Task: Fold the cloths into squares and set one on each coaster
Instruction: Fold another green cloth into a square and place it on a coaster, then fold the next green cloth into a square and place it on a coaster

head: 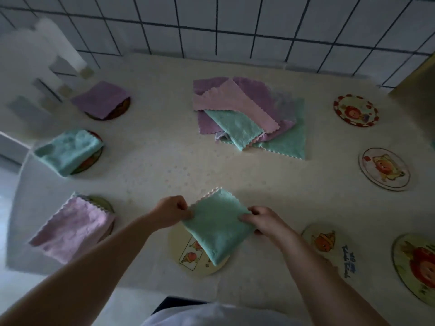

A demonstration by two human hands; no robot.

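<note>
A folded green cloth (217, 228) lies tilted over the near cream coaster (186, 255), its left edge pinched by the curled fingers of the left hand (170, 214) and its right edge by the right hand (264, 222), both forearms reaching in from below.

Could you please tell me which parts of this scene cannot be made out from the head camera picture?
- Coaster under the folded green cloth: the cloth, gripped by the left hand and right hand, covers part of its print.
- Three left coasters: mostly hidden under the purple cloth, teal cloth and pink cloth.
- Pile of unfolded cloths: overlaps hide the count.
- Far-right coaster: cut by the edge.
</note>
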